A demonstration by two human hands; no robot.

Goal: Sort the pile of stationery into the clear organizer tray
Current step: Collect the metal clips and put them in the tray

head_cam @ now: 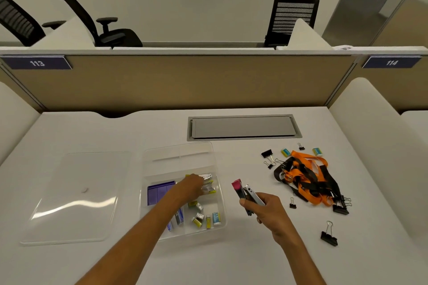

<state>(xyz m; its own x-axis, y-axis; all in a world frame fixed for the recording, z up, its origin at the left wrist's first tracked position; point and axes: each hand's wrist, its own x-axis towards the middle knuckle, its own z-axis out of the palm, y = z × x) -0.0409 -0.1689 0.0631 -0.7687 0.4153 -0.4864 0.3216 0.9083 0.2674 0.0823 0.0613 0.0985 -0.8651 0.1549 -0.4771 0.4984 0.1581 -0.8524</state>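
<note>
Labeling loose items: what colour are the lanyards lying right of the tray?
The lanyards are orange and black, tangled together; the head view shows them best.

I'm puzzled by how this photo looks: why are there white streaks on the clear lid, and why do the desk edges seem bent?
Head view: the streaks on the lid are glare, likely room light bouncing off shiny plastic. Head view again: the partition and desk edges bow because the lens is wide-angle. Shadows are soft and faint, and the left hand in the tray looks slightly blurred.
</note>
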